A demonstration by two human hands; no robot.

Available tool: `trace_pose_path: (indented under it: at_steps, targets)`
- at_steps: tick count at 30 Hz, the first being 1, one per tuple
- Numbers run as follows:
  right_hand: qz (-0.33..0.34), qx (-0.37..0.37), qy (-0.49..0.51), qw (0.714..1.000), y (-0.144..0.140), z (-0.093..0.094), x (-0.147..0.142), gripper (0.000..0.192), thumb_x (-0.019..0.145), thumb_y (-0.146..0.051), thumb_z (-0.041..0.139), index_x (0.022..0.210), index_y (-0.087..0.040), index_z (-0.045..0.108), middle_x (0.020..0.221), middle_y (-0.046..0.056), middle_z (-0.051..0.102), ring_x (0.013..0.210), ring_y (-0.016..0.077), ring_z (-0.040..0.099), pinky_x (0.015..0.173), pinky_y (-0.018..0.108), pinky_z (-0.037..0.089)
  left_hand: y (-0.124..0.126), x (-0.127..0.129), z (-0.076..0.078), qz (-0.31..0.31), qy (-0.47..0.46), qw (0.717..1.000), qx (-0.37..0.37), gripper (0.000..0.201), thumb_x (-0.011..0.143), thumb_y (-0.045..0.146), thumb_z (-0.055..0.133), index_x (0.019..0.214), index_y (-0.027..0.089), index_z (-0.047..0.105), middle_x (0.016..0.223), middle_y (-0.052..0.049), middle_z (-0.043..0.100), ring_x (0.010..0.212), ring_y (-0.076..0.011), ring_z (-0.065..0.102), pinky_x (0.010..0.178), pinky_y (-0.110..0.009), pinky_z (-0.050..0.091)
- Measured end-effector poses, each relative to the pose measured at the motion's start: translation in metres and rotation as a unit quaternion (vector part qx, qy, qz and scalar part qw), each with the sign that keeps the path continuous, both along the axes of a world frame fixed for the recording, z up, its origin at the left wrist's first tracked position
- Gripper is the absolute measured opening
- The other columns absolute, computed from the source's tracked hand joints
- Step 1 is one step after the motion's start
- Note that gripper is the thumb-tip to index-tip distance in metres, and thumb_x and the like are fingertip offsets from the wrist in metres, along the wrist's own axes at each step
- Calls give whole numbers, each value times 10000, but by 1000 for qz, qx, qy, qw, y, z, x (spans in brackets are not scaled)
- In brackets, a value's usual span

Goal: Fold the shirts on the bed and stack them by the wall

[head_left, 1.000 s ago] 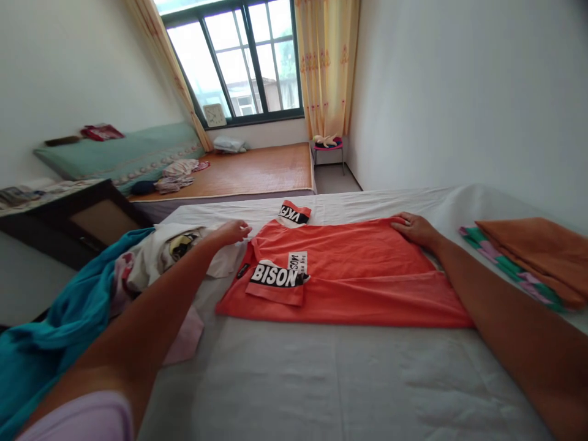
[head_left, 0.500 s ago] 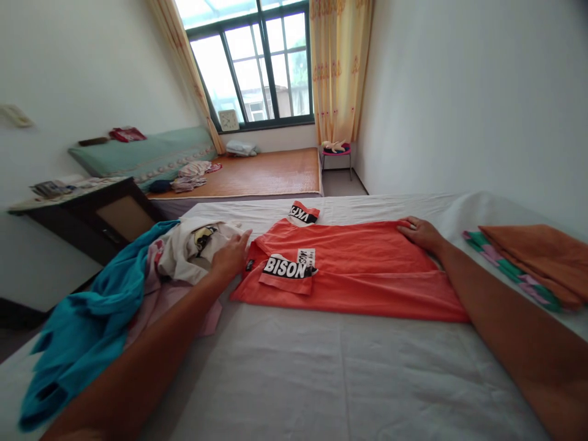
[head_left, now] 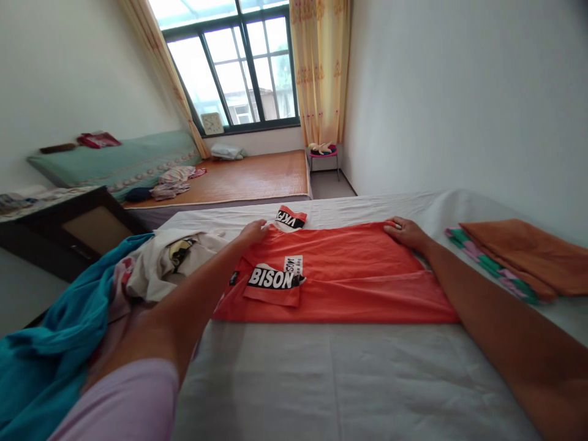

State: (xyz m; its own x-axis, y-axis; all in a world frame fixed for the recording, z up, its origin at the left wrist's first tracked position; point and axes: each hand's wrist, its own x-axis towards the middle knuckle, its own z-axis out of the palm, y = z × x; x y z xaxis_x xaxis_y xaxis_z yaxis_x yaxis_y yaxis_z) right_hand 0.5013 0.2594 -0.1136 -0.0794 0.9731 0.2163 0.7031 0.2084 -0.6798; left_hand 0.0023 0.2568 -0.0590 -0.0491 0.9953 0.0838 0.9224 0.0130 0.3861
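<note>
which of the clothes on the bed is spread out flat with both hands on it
The orange BISON t-shirt: the left hand and right hand rest on its far edge. The teal garment lies crumpled; the folded orange cloth is stacked aside.

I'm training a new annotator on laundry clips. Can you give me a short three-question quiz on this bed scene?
1. True or false: both hands rest on the far edge of the orange T-shirt.
2. Which word is printed on the shirt's black label facing the camera? A) BISON B) TIGER C) EAGLE
3. What lies on the white sheet beside the right forearm?

Key:
1. True: the left hand is at the far left corner, the right hand at the far right one.
2. A
3. A folded orange cloth on top of a green and pink patterned one.
</note>
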Motion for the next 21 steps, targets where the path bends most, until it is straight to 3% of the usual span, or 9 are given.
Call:
trace_pose_path:
  at_steps: [5,7,10,12,15,18,21]
  targets:
    - [28,-32,80,996,-8,6,-4,383,703,-447,629,970,-173,660,831,25,702,703,165,607,632,253,482,53,41,-16,-1,-113,994,1,311,742,314,682,1002,144,661,998,-129,728,997,-263,658,861,-340,488]
    - [26,-48,116,992,-11,9,-6,395,687,-444,652,970,-168,656,776,9,680,643,149,578,577,245,459,60,52,-13,-5,-173,985,-5,341,673,299,730,959,128,655,855,-107,727,857,-252,684,764,-334,515]
    - [27,-35,184,982,-17,23,-8,408,662,-475,696,931,-170,662,728,-6,657,623,141,559,572,247,447,57,57,4,-27,-255,966,-7,348,627,299,743,902,110,645,739,-72,699,717,-227,677,683,-331,527]
    - [46,-13,220,974,-24,39,-7,411,642,-496,735,892,-177,669,736,-8,654,650,142,563,610,255,456,41,50,22,-68,-335,940,17,361,604,296,749,895,115,635,736,-47,689,699,-205,665,691,-327,527]
    - [102,-9,208,973,-39,64,1,419,617,-516,788,847,-181,686,753,-3,656,682,147,569,653,270,462,-4,31,50,-177,-413,892,50,340,597,297,772,861,129,639,745,-25,677,710,-181,645,721,-319,516]
    - [155,-29,140,978,-62,77,12,447,600,-543,811,831,-176,703,785,19,679,737,176,597,704,294,471,-67,13,61,-292,-305,904,68,214,668,282,749,814,143,676,850,-56,691,865,-203,646,824,-326,497]
    - [197,-57,53,977,-89,71,19,407,666,-528,761,869,-177,720,843,42,709,817,217,626,751,317,483,-122,2,45,-360,-144,921,42,125,727,205,662,840,172,705,968,-67,691,969,-208,627,901,-324,478]
